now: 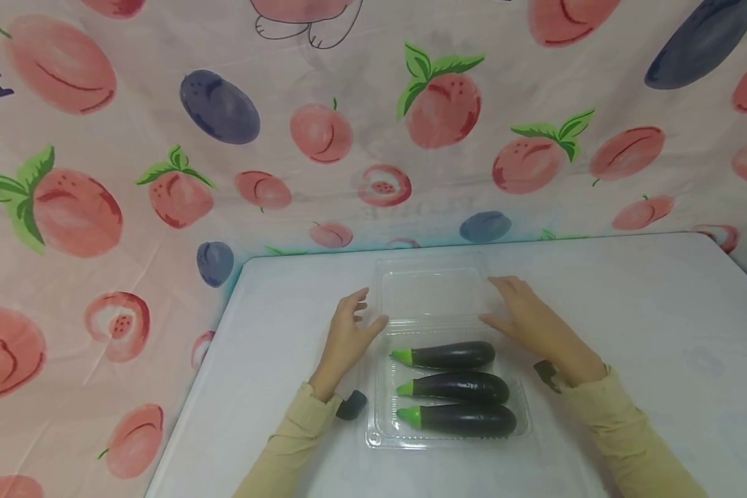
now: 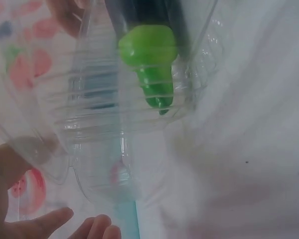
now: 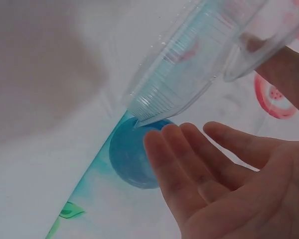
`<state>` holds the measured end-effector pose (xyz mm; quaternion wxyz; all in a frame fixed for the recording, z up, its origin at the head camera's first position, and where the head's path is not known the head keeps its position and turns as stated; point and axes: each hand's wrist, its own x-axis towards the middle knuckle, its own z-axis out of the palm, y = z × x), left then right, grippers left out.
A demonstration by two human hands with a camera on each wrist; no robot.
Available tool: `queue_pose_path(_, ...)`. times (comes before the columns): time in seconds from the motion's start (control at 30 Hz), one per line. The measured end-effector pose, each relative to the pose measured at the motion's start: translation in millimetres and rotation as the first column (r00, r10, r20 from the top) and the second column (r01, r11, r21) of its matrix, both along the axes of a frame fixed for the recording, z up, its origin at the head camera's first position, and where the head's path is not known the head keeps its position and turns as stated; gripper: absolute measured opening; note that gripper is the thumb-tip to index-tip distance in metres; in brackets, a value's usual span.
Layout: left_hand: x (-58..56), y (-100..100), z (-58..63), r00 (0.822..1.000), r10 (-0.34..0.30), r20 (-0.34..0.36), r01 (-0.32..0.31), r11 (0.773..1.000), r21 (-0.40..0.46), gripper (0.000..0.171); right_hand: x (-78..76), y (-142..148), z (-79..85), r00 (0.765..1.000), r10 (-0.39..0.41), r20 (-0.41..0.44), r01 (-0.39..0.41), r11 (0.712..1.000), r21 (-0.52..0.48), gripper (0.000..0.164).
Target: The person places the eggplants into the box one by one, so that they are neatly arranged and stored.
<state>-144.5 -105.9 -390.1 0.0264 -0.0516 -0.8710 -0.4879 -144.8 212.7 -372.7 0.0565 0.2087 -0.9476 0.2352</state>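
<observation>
A clear plastic clamshell container (image 1: 373, 415) lies open on the table, its lid (image 1: 432, 294) folded back on the far side. Three dark eggplants with green caps rest side by side in the base: a far eggplant (image 1: 454, 355), a middle eggplant (image 1: 460, 387) and a near eggplant (image 1: 467, 419). My left hand (image 1: 346, 339) is at the left edge near the hinge, fingers spread and thumb tip right at the plastic. On the opposite side, my right hand (image 1: 532, 321) holds its fingers loosely extended, the thumb (image 3: 284, 69) overlapping the clear plastic in the right wrist view.
The white table (image 1: 286, 304) ends at its far edge against a backdrop cloth (image 1: 361, 76) printed with peaches and plums. Dark wrist-worn devices show at the left cuff (image 1: 311, 408) and the right cuff (image 1: 588, 394).
</observation>
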Motion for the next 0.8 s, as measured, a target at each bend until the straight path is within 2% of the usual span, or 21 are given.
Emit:
queue_pose_path(0.27,-0.7,-1.2,-3.2,1.0,-0.006,0.017,0.005,1.0,0.015,0.067,-2.4,1.7,-3.5,0.999,-0.014,0.041,0.014,1.0,-0.009,0.069)
queue_pose_path(0.5,-0.8,-1.5,-5.6,0.997,0.006,0.071,-0.008,0.999,0.031,0.066,-3.2,2.3,-5.4,0.997,-0.028,0.076,0.03,0.999,-0.019,0.07)
queue_pose_path(0.8,-0.3,-5.6,-9.8,0.995,-0.022,0.1,0.012,0.994,0.105,0.068,-2.5,3.1,-5.4,0.988,-0.033,0.148,0.04,0.998,-0.042,0.072)
